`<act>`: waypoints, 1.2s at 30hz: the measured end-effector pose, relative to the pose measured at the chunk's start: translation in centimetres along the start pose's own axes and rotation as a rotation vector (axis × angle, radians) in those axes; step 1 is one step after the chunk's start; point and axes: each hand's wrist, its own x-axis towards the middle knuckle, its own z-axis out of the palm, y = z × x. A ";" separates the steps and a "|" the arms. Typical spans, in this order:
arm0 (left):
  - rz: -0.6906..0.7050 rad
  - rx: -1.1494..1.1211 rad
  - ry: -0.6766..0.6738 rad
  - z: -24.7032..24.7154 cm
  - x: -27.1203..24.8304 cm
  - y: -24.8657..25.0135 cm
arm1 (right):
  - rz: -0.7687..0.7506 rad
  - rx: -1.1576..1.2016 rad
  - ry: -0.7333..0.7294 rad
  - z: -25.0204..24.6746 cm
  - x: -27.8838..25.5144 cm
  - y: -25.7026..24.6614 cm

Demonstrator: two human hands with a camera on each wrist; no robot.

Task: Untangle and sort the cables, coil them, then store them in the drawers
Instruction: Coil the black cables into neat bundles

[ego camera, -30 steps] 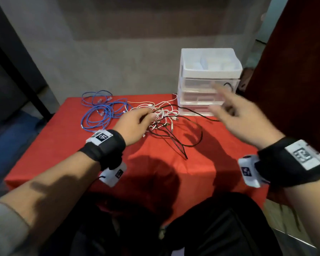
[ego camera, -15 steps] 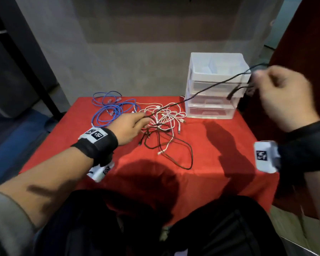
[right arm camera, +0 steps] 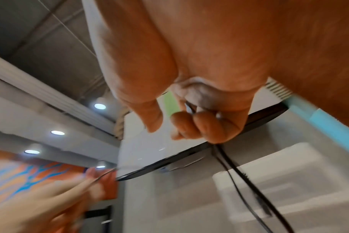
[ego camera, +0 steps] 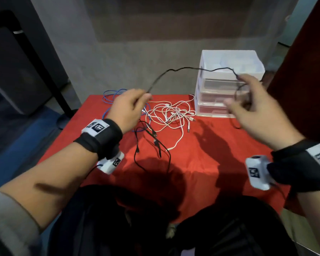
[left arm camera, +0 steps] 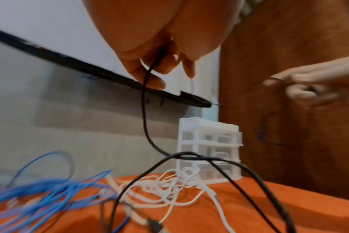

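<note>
Red cloth covers the table [ego camera: 201,163], with a gray wall behind it. Both hands are raised above the cloth, a black cable [ego camera: 183,68] strung in the air between them. The left hand [ego camera: 127,109], fingers curled and knuckles up, pinches one part of that cable. The right hand [ego camera: 255,108], held up in front of the white drawers [ego camera: 229,78], has its fingers curled round the other part, which hangs below in loops. White cables [ego camera: 170,115], blue cables [ego camera: 111,95] and more black cables [ego camera: 151,141] lie tangled on the cloth.
</note>
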 end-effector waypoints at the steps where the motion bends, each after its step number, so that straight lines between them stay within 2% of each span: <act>1: 0.089 0.009 -0.070 0.2 0.3 1.5 | -0.044 0.064 -0.074 1.2 -0.3 -1.2; 4: 0.280 0.074 -0.254 1.0 0.4 5.3 | -0.164 0.060 -0.296 4.9 -0.7 -4.0; 6: 0.305 0.064 -0.281 0.9 0.4 6.6 | -0.221 -0.095 -0.308 6.3 -0.4 -4.5; 8: 0.236 0.007 -0.266 0.3 0.4 6.3 | -0.235 -0.123 -0.269 6.5 0.2 -3.6; 11: 0.160 -0.003 -0.289 0.0 -0.2 3.2 | -0.186 -0.088 -0.106 4.7 1.1 -1.9; 14: 0.016 0.075 -0.394 0.6 -2.3 -2.3 | 0.008 -0.115 0.092 0.8 2.6 1.2; 17: -0.140 0.118 -0.453 0.7 -5.1 -7.3 | 0.183 0.026 0.275 -2.9 3.8 3.6; 21: -0.215 0.061 -0.441 1.1 -6.6 -9.2 | 0.156 -0.067 0.164 -3.0 2.9 4.7; 23: -0.258 0.014 -0.361 1.6 -6.7 -8.4 | 0.169 -0.046 0.107 -2.0 2.2 5.1; 25: -0.315 -0.199 -0.258 2.6 -7.2 -7.1 | 0.216 -0.017 0.072 -0.9 1.7 5.3; 26: -0.325 -0.299 -0.255 3.3 -7.8 -6.3 | 0.245 0.008 0.070 -0.4 1.4 5.4; 27: -0.315 -0.295 -0.317 4.2 -8.7 -5.7 | 0.269 0.057 0.079 0.0 1.1 5.6; 29: -0.212 -0.068 -0.489 5.8 -10.4 -5.5 | 0.301 0.164 0.114 0.7 0.6 5.8; 31: -0.162 0.096 -0.584 6.5 -11.2 -6.3 | 0.324 0.224 0.120 0.8 0.3 5.7; 34: -0.231 0.138 -0.593 6.6 -9.7 -7.2 | 0.345 0.311 0.151 0.0 -0.1 5.7; 36: -0.330 0.174 -0.531 6.4 -8.5 -7.9 | 0.345 0.365 0.218 -0.9 -0.2 5.3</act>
